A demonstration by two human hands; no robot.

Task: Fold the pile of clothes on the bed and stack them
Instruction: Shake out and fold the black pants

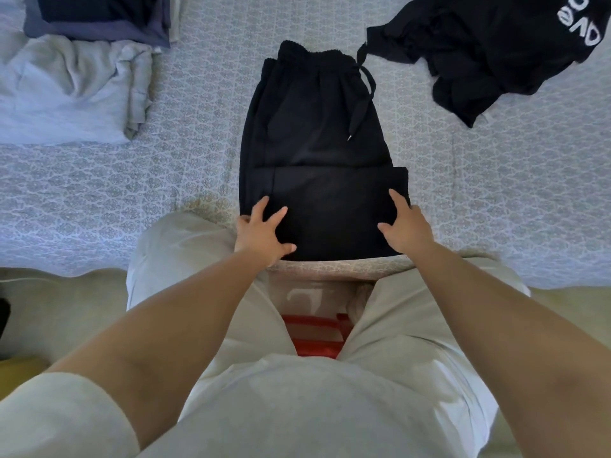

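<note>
Mid-task: my left hand (263, 233) and right hand (405, 228), fingers spread flat, press the half-folded black drawstring pants (314, 153) on the bed (132, 193) before me. Folded stack (99, 24) far left; grey garment (66, 90) and black printed shirt (489, 54) look unfolded.

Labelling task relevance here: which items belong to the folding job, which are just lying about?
Job:
black drawstring trousers, under both hands, left, right
crumpled black printed top
rumpled light grey garment
folded navy stack

Lying about:
patterned bedsheet
</note>
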